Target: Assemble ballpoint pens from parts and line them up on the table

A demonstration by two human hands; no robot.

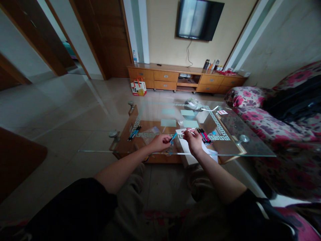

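Note:
My left hand (pixel 162 143) is closed on a blue pen (pixel 174 136), which points up and to the right above the glass table. My right hand (pixel 193 140) pinches a thin pale stick (pixel 191 129), perhaps a pen refill; its exact kind is too small to tell. The two hands are a short way apart. Just right of my right hand lies a bunch of pink and black pens (pixel 205 136). To the left of my left hand rests a group of blue and black pens (pixel 134 133). White paper (pixel 184 144) shows beneath and between the hands.
The glass coffee table (pixel 155 112) has a see-through front edge and metal supports. On it are a clear plastic sleeve (pixel 152 130) and a bag-covered bowl (pixel 193 105). A flowered sofa (pixel 253 124) flanks it at right. Behind stand a TV cabinet (pixel 164 76) and a carry bag (pixel 138 87).

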